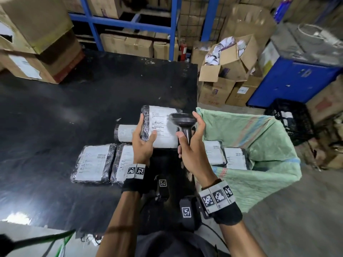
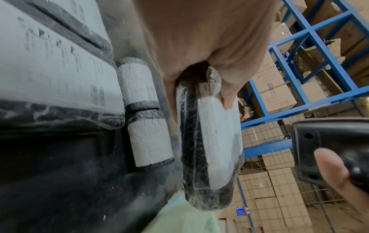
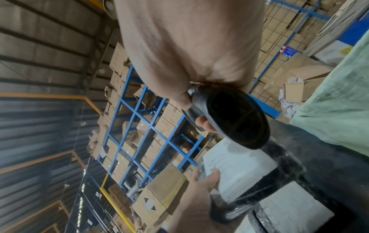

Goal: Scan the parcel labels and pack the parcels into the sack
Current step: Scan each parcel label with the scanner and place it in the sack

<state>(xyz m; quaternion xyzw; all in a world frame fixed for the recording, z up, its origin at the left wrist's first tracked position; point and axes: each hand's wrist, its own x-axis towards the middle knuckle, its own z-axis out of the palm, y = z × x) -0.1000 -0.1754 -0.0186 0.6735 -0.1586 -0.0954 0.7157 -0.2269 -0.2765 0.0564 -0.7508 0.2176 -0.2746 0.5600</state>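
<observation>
Left hand (image 1: 142, 143) fingers curled round parcel (image 1: 163, 127) edge. Right hand (image 1: 193, 147) fingers wrapped round scanner (image 1: 183, 123) handle. Parcel likely light, soft, film slippery; grip long edges. Sack (image 1: 259, 145) at 3 o'clock.

The left hand (image 1: 142, 143) held a parcel (image 1: 161, 125) above the table (image 1: 55, 127), with the barcode scanner (image 1: 182, 123) in the right hand (image 1: 191, 149) just right of it, head over the label. Below the held parcel a rolled parcel (image 1: 125, 133) lay on the table, and nearer the person two flat parcels (image 1: 93, 164) (image 1: 123, 162) lay side by side. The sack (image 1: 259, 145) stood open off the table's right edge with two parcels (image 1: 214, 152) (image 1: 235, 158) inside; cardboard boxes (image 1: 219, 71) and shelving (image 1: 174, 25) stood behind.
</observation>
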